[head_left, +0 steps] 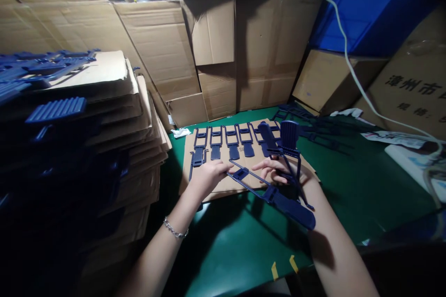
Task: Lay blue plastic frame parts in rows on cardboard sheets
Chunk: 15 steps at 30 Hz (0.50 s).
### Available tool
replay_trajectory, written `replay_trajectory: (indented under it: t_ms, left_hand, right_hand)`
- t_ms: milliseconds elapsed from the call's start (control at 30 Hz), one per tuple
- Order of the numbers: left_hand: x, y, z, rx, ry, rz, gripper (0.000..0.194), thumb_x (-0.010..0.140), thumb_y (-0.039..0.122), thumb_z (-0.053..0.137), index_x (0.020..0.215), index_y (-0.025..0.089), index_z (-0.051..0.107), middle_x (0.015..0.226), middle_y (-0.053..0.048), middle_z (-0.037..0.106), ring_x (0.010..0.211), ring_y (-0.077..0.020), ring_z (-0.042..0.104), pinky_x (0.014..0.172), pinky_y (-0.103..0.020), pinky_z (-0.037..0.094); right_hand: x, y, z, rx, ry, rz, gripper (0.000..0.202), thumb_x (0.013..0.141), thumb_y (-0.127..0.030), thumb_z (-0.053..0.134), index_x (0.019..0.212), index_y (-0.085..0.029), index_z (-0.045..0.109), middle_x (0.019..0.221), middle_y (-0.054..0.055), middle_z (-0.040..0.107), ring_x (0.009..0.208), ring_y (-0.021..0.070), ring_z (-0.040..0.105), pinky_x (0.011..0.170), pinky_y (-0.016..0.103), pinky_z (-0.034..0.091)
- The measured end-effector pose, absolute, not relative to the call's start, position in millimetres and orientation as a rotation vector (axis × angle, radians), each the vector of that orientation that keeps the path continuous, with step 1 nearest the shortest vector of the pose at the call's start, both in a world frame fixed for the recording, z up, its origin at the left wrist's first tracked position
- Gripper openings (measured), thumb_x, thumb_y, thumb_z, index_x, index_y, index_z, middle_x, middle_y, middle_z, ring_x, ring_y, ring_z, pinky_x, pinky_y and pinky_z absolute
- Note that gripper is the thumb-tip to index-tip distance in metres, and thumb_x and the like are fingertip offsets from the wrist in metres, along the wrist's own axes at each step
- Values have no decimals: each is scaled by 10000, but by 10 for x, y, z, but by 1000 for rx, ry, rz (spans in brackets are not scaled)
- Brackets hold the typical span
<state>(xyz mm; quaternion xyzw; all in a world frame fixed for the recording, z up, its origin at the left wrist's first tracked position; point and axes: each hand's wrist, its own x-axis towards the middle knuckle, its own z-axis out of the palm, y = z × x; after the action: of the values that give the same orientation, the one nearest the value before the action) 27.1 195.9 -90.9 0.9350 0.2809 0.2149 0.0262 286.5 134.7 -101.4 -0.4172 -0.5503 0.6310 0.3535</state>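
Observation:
My left hand (212, 175) pinches the narrow end of a dark blue plastic frame (240, 174). This piece has two long rails, a crossbar and a ribbed, rounded paddle that points toward my right forearm. My right hand (278, 169) holds more blue plastic frames (290, 137), whose paddles stand up above the wrist; its fingers reach toward the left-hand piece. Exactly how these frames sit in the palm is partly hidden. Beyond both hands, several similar frames (216, 141) lie in a row on a cardboard sheet (223, 186).
A tall stack of cardboard sheets (149, 120) with blue parts between them stands at left. Loose blue frames (324, 137) lie at the right rear of the green table (223, 250). Cardboard boxes (261, 55) wall the back. A white cable (351, 69) hangs at right.

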Motion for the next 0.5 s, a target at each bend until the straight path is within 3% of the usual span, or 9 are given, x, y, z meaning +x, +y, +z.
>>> replay_trajectory:
  t_ms: [133,200,300,367,433,500]
  left_hand:
    - [305,2007,-933,2778,981,778,208,812,154,531,979,211,640,824,-24,619,717,-130,601,661,-213,492]
    - [332,2029,-934,2703,1020,836,245,819,147,500,1024,211,617,971,-48,607,854,-157,597,771,-253,490]
    - [379,1966,-945,2472,1212,1020,430,838,129,406,1268,152,418,1328,-139,363,1165,-218,436,959,-338,397]
    - [411,1833,-970,2217,1335,1069,503,860,188,373,1345,101,274,1384,-180,258,1211,-238,386,976,-361,384]
    - [441,1645,-1008,2083,1366,969,533,867,307,396,1344,97,283,1356,-182,319,1199,-260,404,958,-381,404]
    - [463,1451,-1045,2114,1355,777,598,829,377,467,1345,128,297,1377,-168,302,1248,-290,333,988,-415,365]
  right_hand:
    - [2633,1349,-989,-1109,-1349,1720,348,745,-402,596,923,-103,592,652,42,603,361,21,359,327,149,215]
    - [2497,1382,-1007,-1123,-1335,1711,308,732,-388,615,880,-120,582,628,16,586,369,23,370,331,142,239]
    - [2311,1490,-1108,-1162,-1347,1632,293,729,-398,615,811,-121,564,598,12,582,354,36,393,322,153,262]
    - [2195,1574,-1206,-1206,-1282,1588,295,734,-412,599,753,-122,546,578,21,585,344,54,409,314,169,275]
    - [2084,1637,-1298,-1233,-1169,1563,281,733,-404,597,730,-130,535,566,17,580,353,66,423,329,180,311]
    - [1986,1663,-1361,-1242,-1062,1566,263,730,-391,606,758,-136,545,569,7,578,373,73,436,364,193,358]
